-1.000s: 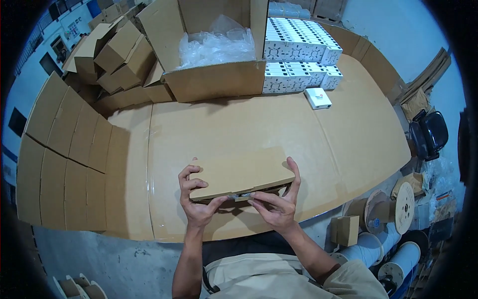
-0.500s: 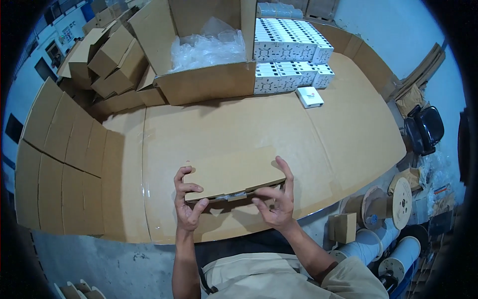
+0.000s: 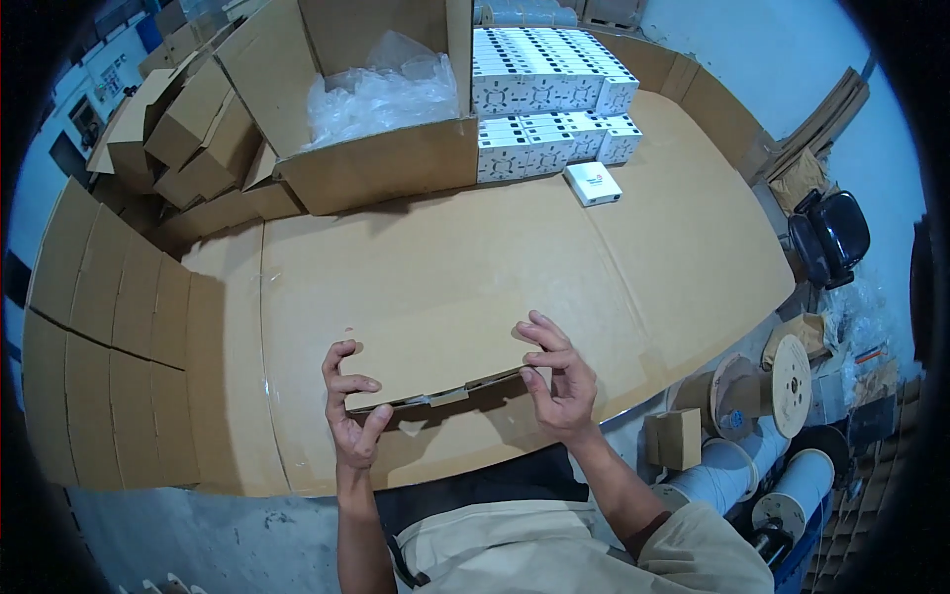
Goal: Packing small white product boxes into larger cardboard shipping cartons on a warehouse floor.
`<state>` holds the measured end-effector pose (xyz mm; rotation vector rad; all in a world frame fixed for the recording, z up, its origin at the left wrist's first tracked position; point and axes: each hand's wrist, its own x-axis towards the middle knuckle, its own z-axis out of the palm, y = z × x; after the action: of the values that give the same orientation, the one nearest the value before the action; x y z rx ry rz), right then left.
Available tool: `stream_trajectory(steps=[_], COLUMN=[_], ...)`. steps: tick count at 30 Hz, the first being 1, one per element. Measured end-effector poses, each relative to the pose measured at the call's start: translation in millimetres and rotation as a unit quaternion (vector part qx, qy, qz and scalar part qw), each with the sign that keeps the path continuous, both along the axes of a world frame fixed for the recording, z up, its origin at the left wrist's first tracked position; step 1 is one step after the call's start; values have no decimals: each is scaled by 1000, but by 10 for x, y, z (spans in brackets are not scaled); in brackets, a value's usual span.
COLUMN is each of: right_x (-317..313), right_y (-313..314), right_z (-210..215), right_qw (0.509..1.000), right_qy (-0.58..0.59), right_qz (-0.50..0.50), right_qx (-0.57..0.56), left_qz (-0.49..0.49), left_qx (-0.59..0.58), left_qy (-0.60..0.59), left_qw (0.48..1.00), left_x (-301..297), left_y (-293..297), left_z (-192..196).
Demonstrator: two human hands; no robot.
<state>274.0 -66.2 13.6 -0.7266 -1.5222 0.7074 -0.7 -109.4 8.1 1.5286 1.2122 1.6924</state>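
Note:
In front of me is a flat brown cardboard box (image 3: 435, 356), its front flap standing slightly ajar along a dark slit. A small tab (image 3: 449, 398) sticks out at the middle of that front edge. My left hand (image 3: 352, 416) grips the box's left end, fingers over the side and thumb at the front. At the right front corner my right hand (image 3: 562, 391) pinches the edge, thumb below and fingers bent above the lid. What lies inside the box is hidden.
A large open carton (image 3: 386, 170) holding clear plastic bags stands behind. Beside it are stacked white boxes (image 3: 554, 94) and one single white box (image 3: 593, 184). Stacked brown boxes (image 3: 109, 346) line the left; cable reels (image 3: 792, 383) sit on the floor at right.
My right hand's fingers have moved from the front flap to the right front corner. The slit along the front looks narrower. The whole view has shifted slightly.

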Motion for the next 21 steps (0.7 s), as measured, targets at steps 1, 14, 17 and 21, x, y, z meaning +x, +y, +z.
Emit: stream_trajectory(steps=[1, 14, 17, 21], right_x=[38, 190, 206, 179], right_y=[9, 198, 193, 155], right_z=[20, 371, 354, 501], right_qw=[999, 986, 983, 971], right_qy=[-38, -164, -180, -231], right_qz=[0, -14, -12, 2], right_qx=[15, 25, 34, 60], left_qz=[2, -15, -14, -9], left_qx=[0, -8, -13, 3], left_qy=[1, 12, 13, 21], left_qw=[1000, 1000, 1000, 1000], left_x=[-9, -62, -67, -58], left_y=[0, -33, -28, -21], left_z=[0, -25, -5, 45])
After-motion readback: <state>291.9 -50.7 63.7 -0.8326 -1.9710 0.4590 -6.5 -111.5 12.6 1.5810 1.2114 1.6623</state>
